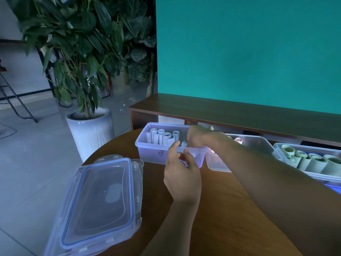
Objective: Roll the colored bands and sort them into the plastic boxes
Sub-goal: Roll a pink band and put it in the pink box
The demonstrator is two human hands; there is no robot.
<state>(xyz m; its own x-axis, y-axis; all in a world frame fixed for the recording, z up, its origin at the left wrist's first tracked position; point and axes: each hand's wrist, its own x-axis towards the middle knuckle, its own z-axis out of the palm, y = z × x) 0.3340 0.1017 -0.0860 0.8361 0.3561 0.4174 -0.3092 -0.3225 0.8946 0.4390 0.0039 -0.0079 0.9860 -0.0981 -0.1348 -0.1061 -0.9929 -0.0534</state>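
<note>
Three clear plastic boxes stand in a row on the round wooden table [217, 209]. The left box [147, 145] holds several pale bluish rolled bands [162, 137]. My right hand [198, 136] reaches down into this box at its right end, fingers curled on a pale roll that is mostly hidden. My left hand [181, 172] is at the box's front wall, thumb and fingers touching the rim. The middle box [258, 143] shows pink rolls [239, 140], mostly hidden by my right arm. The right box [317, 175] is full of green rolls [313, 161].
Stacked clear lids with a blue seal [99, 202] lie at the table's left edge, partly overhanging it. A potted plant in a white pot [90, 130] stands on the floor to the left. A low wooden shelf [239, 115] runs behind the table below a teal wall.
</note>
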